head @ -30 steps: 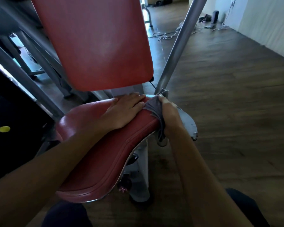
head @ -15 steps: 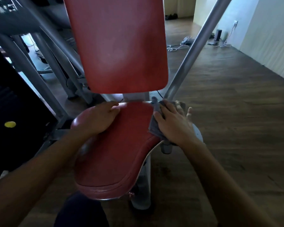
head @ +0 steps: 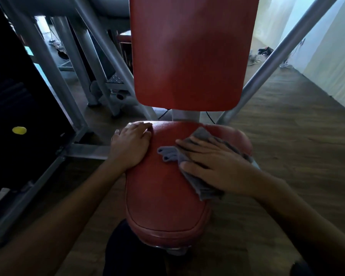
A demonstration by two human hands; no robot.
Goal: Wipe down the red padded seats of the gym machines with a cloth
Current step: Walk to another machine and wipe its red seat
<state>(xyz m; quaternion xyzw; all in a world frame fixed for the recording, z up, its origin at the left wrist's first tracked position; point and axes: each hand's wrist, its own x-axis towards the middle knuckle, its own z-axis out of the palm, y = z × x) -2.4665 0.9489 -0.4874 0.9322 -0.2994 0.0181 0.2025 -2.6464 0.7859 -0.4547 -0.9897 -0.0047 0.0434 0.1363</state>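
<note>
A red padded seat (head: 161,200) fills the middle of the view, with a red padded backrest (head: 189,52) upright behind it. A grey cloth (head: 171,155) lies on the seat's right half. My right hand (head: 213,162) presses flat on the cloth with its fingers spread and pointing left. My left hand (head: 128,145) rests over the seat's left rear edge, its fingers curved round the rim. Part of the cloth is hidden under my right hand.
Grey steel frame tubes (head: 275,62) slant up on the right and left (head: 48,62) of the backrest. A black weight stack cover with a yellow dot (head: 19,130) stands at the left. Wooden floor (head: 299,148) extends to the right; cables (head: 265,51) lie near the white wall.
My right hand has carried the cloth from the seat's right edge onto its top surface, moving left. My left hand has shifted from the seat's top to its left rear edge.
</note>
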